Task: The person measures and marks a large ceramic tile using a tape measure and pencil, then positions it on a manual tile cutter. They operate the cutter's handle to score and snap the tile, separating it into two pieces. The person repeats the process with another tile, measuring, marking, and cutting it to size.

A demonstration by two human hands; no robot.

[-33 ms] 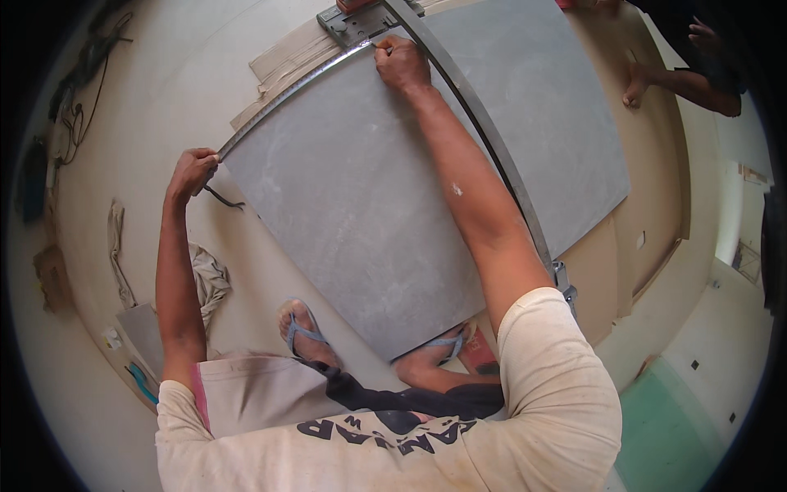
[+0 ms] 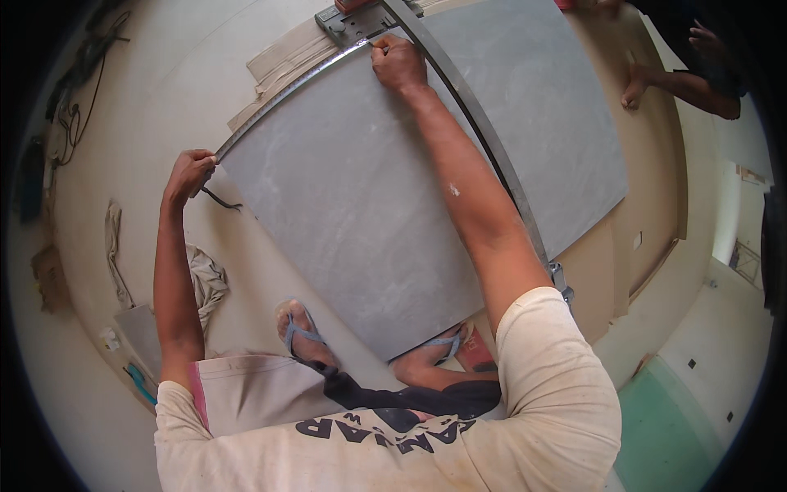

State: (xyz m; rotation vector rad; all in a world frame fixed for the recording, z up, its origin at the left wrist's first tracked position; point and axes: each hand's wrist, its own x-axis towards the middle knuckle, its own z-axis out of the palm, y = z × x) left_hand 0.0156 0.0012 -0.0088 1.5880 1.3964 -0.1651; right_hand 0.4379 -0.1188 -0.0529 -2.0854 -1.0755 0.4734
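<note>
A large grey tile (image 2: 352, 197) lies flat, and a metal tape measure (image 2: 288, 93) stretches along its far-left edge. My left hand (image 2: 192, 172) is closed on the tape measure at the tile's left corner, with a dark strap dangling beneath. At the tape's far end, my right hand (image 2: 399, 64) is pinched over the tile. A small dark tip pokes from those fingers against the tape; what it belongs to is mostly hidden. Just right of this hand, the metal rail (image 2: 484, 135) of a tile cutter (image 2: 348, 25) crosses over the tile.
Cardboard sheets (image 2: 590, 271) stick out under the tile. Another person's foot (image 2: 636, 84) rests on cardboard at the far right. My sandalled feet (image 2: 305, 334) are by the near edge. A crumpled cloth (image 2: 206, 283) and cables (image 2: 78, 123) lie left; green glass (image 2: 664, 426) stands lower right.
</note>
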